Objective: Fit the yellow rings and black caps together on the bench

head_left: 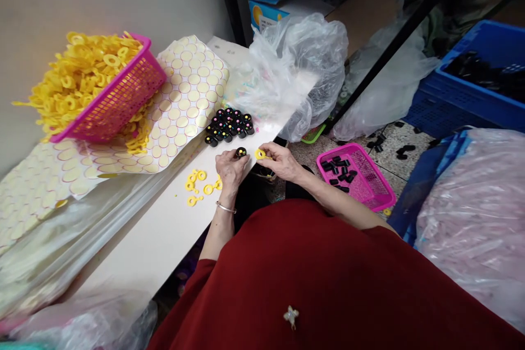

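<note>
Between the thumb and fingers of my left hand (231, 168) is a small black cylinder (241, 151) with coloured dots showing at its top. My right hand (283, 161) pinches a yellow plastic ring (260, 154) a short gap to the right of that cylinder. Just beyond my left hand, a cluster of black cylinders (228, 123) stands upright on the white table, with yellow, pink and green dots in their tops. Several loose yellow rings with small tabs (200, 175) lie on the table to the left of my left hand.
A pink basket (110, 101) heaped with yellow rings rests tilted on sheets of round stickers (192, 76). Clear plastic bags (303, 60) lie at the table's far end. On the floor, a pink tray (375, 188) holds black pieces, near blue crates (435, 98) and a large filled bag (476, 219).
</note>
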`<state>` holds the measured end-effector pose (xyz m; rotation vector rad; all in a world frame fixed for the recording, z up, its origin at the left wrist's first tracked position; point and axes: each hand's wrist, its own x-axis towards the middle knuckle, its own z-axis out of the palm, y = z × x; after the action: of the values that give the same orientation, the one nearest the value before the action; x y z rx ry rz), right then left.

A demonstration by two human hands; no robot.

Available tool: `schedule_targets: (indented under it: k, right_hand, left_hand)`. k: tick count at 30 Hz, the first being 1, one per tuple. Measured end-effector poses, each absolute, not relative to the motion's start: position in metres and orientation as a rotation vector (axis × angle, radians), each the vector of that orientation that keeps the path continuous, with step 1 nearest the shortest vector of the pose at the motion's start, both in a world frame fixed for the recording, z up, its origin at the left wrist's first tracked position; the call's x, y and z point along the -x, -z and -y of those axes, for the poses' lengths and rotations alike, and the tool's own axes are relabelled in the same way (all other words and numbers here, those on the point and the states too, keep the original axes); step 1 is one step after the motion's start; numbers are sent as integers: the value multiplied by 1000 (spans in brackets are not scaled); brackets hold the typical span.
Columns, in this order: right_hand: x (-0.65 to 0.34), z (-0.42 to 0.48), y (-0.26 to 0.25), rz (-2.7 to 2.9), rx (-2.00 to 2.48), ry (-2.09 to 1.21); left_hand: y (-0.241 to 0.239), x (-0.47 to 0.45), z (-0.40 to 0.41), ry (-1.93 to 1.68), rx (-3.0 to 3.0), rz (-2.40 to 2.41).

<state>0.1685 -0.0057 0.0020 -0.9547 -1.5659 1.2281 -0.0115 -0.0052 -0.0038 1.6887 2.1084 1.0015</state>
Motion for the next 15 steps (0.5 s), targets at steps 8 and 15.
schedule_targets:
  k: [8,15]
  right_hand:
    - [-141,-26,-3,2066,964,-913]
    - [-131,-29,-12,2374,1100,-749]
  left_hand:
    - [18,6,8,-959,-1828,-2016]
    - [13,14,17,-1176,-1525,-1960]
